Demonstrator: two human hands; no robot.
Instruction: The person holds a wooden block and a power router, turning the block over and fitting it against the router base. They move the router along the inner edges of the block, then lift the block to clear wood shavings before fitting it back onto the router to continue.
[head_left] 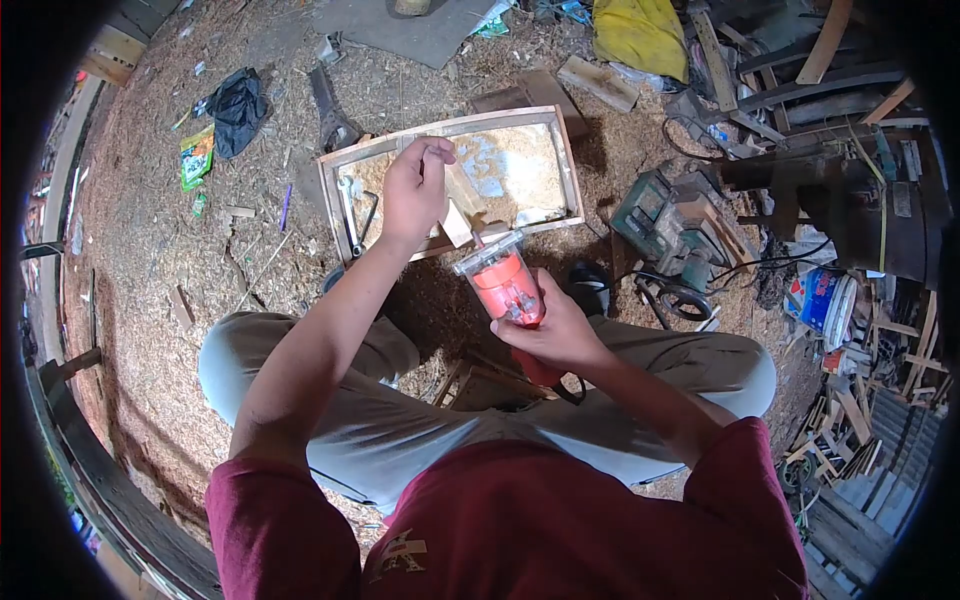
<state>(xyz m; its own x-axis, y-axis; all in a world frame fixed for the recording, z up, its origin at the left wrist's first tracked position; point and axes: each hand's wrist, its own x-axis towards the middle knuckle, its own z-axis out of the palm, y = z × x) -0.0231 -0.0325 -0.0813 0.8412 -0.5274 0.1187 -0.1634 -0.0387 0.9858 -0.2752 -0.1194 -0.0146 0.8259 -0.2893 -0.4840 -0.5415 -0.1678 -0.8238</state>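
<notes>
My right hand (555, 325) is wrapped round a red trim router (500, 285) with a clear base. The router is tilted, its base and bit towards the wooden tray (450, 127). My left hand (420, 190) hangs over the tray with its fingers curled in; whatever may be in them is hidden. Close beside this hand is a wood strip (462, 190), and a pale wood block (457, 226) shows just beyond the router's bit. Inside the tray's left end lie a wrench (349, 205) and a dark bent tool (370, 213). Sawdust covers much of the tray floor.
A green and grey machine (650, 215) with cables stands right of the tray. Scrap wood (850, 415) and a blue and white bucket (822, 302) are at the far right. A black plastic bag (237, 112) and a yellow sack (640, 38) lie on the ground.
</notes>
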